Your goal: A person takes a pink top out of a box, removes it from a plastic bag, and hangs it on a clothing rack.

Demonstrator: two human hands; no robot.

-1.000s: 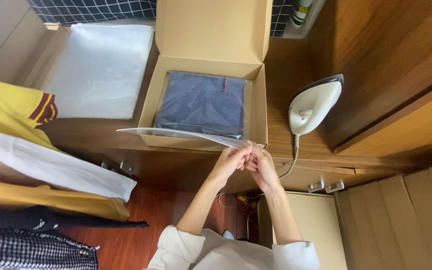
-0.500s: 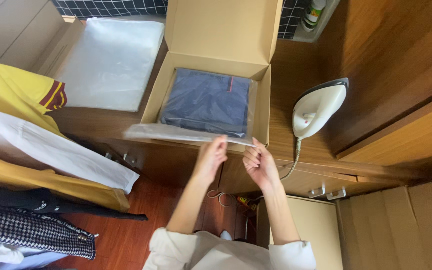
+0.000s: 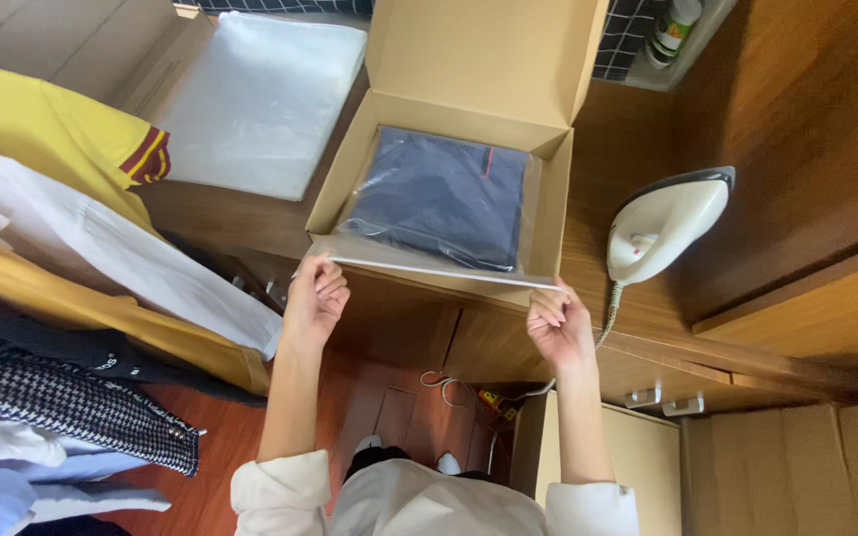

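Head view, left hand (image 3: 314, 298) and right hand (image 3: 556, 326) pinching clear bag (image 3: 429, 260) edge (opposite ends), cardboard box (image 3: 469, 109) just beyond

I'm looking down on a wooden worktop (image 3: 638, 139) with drawers (image 3: 647, 372) along its near edge, above a reddish wooden floor (image 3: 389, 417). At the far side I see a dark tiled wall (image 3: 623, 45) with white grout, and a cream cabinet (image 3: 638, 457) stands near right. Left, clothes (image 3: 62, 397) hang in a row; even, soft light throughout.
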